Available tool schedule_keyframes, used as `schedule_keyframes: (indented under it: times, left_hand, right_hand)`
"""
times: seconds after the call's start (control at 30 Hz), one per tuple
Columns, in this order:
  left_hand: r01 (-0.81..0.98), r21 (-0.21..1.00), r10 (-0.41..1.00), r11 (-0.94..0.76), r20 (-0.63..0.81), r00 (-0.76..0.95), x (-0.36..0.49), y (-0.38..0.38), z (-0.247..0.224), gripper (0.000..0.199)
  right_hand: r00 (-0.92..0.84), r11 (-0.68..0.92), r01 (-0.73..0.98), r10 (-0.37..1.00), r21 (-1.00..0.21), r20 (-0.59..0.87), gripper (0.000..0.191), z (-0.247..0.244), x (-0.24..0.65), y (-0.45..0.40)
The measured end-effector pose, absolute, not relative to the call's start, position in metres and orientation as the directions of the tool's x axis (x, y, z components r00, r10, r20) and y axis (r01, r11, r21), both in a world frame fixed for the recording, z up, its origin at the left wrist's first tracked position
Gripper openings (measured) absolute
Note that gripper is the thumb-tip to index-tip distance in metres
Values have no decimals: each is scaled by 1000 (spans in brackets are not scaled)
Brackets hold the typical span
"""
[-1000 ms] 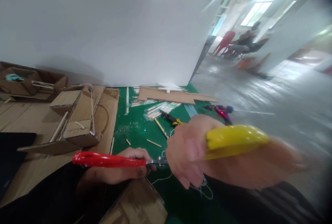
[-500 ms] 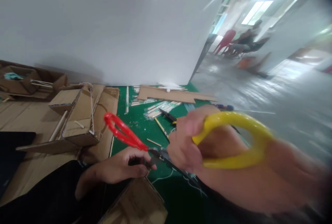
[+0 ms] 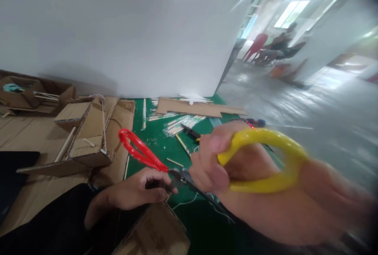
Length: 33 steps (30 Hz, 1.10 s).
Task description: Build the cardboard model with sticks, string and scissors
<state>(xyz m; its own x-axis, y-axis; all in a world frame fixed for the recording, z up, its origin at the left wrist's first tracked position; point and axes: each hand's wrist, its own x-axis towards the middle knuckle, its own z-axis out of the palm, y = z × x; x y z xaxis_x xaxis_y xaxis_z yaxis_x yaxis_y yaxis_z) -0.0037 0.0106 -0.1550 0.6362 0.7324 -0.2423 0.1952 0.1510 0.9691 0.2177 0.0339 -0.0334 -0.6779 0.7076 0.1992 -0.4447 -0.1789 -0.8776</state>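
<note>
Far left: cardboard assembly [image 3: 82,148] on brown sheet. Left hand [image 3: 138,190]: thumb and fingers pinched narrow on scissors metal, just above a cardboard piece [image 3: 161,227]. Scissors [image 3: 182,177] sit between the hands, over the green tabletop [image 3: 165,148]. Red handle [image 3: 153,163] is a glossy, slim loop, slanting up-left; grey metal with the pivot showing; dark blade runs down-right under the right wrist. Pliers [image 3: 191,133] lie just behind. Right hand [image 3: 211,162]: fist wrapped round the tool, part of the grip hidden. Yellow handle [image 3: 262,133], far right, is a big thick ring, a bit blurred, over the forearm. Vs 1.0 s ago: both handles were edge-on, red one near level; now rolled, loops face camera. Vs 0.5 s: practically same pose.
</note>
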Motion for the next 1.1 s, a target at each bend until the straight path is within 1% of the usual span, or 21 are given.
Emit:
schedule_keyframes:
  times: [0.1, 0.17, 0.2, 0.27, 0.37, 0.43, 0.53, 0.63, 0.73, 0.8, 0.9, 0.97, 1.0, 1.1]
  left_hand:
    - [245, 955, 729, 165, -285, 622, -7, 9, -155, 36]
    - [246, 959, 730, 141, -268, 628, -7, 9, -155, 35]
    - [236, 961, 728, 145, -266, 632, -7, 9, -155, 36]
    - [206, 966, 723, 156, -254, 643, -5, 10, -156, 38]
    - [161, 981, 737, 107, -187, 649, -2, 12, -155, 39]
    - [158, 984, 739, 87, -170, 652, -1, 13, -155, 38]
    - [204, 971, 728, 128, -232, 645, -4, 12, -154, 34]
    - [206, 973, 723, 108, -219, 656, -6, 10, -152, 32]
    - [204, 970, 717, 130, -234, 657, -6, 10, -153, 34]
    - [218, 968, 718, 126, -241, 653, -5, 10, -153, 34]
    - [193, 980, 725, 53, -170, 667, -5, 11, -153, 28]
    - [186, 981, 737, 49, -161, 657, -5, 10, -153, 25]
    - [189, 979, 742, 73, -180, 646, -5, 9, -152, 25]
    - [180, 972, 745, 150, -231, 625, -5, 7, -151, 26]
  right_hand:
    - [-780, -215, -387, 595, -897, 194, 35, -30, 222, 39]
    - [-799, -235, -371, 574, -898, 179, 35, -28, 223, 42]
    - [-789, -242, -375, 590, -895, 171, 35, -29, 222, 42]
    - [-731, -245, -411, 664, -878, 157, 36, -31, 219, 40]
    - [-615, -217, -518, 766, -827, 184, 38, -35, 214, 35]
    - [-595, -212, -522, 785, -826, 174, 36, -35, 214, 34]
    - [-708, -250, -413, 693, -876, 136, 34, -27, 216, 38]
    - [-798, -270, -322, 593, -907, 106, 35, -21, 218, 47]
    - [-810, -232, -353, 561, -907, 172, 38, -23, 219, 56]
    - [-830, -211, -371, 512, -904, 221, 42, -30, 219, 61]
    - [-838, -195, -436, 445, -879, 317, 51, -39, 216, 65]
    - [-811, -197, -495, 453, -846, 370, 54, -42, 214, 67]
    - [-798, -199, -509, 473, -838, 372, 54, -42, 213, 67]
    - [-786, -184, -474, 529, -861, 319, 52, -34, 211, 68]
